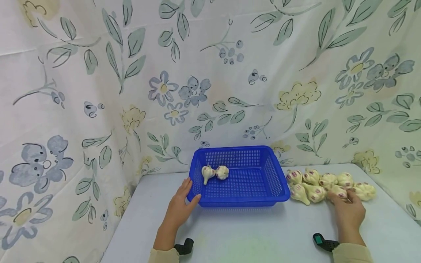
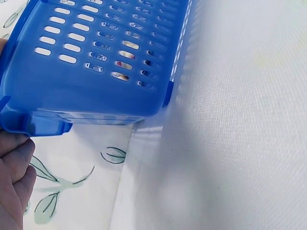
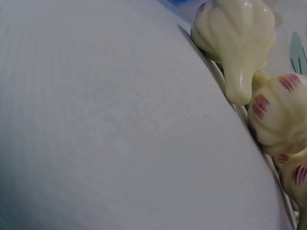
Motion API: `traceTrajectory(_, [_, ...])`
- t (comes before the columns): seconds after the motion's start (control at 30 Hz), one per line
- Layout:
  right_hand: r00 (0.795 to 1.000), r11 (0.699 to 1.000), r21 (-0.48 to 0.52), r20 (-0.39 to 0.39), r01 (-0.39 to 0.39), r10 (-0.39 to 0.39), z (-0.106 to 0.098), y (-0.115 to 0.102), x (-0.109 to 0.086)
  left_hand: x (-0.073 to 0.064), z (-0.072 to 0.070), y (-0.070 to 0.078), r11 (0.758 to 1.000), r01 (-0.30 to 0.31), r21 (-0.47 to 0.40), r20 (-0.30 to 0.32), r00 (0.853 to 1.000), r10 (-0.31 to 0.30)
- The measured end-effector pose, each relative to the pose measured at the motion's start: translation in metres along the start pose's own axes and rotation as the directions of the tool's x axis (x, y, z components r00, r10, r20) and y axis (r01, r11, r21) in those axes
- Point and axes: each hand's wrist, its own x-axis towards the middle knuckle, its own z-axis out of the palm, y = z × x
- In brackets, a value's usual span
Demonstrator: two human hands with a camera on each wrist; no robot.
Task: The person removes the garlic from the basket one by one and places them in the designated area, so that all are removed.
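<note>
In the head view my right hand holds a purple-streaked garlic bulb between thumb and fingers, partly covering it. Around it, several more garlic bulbs lie clustered on the table. The right wrist view shows pale bulbs with purple marks, but not the hand itself. My left hand rests at the near left corner of a blue plastic basket, fingers fairly straight along its side and thumb toward the front rim. Inside the basket, at its left, are two garlic bulbs.
The white table carries the basket in the middle and the garlic pile to its right. Flower-patterned cloth hangs behind and along the sides. Each wrist wears a black device.
</note>
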Motion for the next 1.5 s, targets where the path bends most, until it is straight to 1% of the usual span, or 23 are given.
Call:
traceTrajectory(0.27, [1.0, 0.999, -0.025, 0.013, 0.021, -0.021, 0.0021, 0.0005, -0.0007, 0.0009, -0.0004, 0.0016, 1.0, 0.024, -0.01, 0.018, 1.0, -0.024])
traceTrajectory(0.43, [0.999, 0.999, -0.022, 0.035, 0.026, -0.025, 0.0013, 0.0035, 0.0023, 0.0005, 0.0, 0.0005, 1.0, 0.016, -0.004, 0.016, 1.0, -0.016])
traceTrajectory(0.73, [0.999, 0.999, -0.026, 0.043, 0.028, -0.027, 0.0012, 0.0032, 0.0035, -0.0001, 0.0009, -0.0002, 1.0, 0.002, 0.002, 0.001, 1.0, -0.002])
traceTrajectory(0.97, [0.999, 0.997, -0.075, 0.005, 0.036, -0.036, 0.0003, 0.0001, 0.001, -0.0003, 0.0015, -0.0008, 1.0, -0.013, 0.003, -0.014, 1.0, 0.013])
traceTrajectory(1.03, [0.999, 0.996, -0.078, 0.007, 0.034, -0.034, 0.0, -0.0003, 0.0007, 0.0, 0.0016, -0.001, 1.0, -0.018, 0.008, -0.017, 1.0, 0.018])
traceTrajectory(1.5, [0.999, 0.999, -0.046, 0.024, 0.023, -0.022, 0.0011, 0.0032, 0.0007, -0.0006, 0.0015, -0.0004, 1.0, 0.01, 0.005, -0.007, 1.0, -0.01])
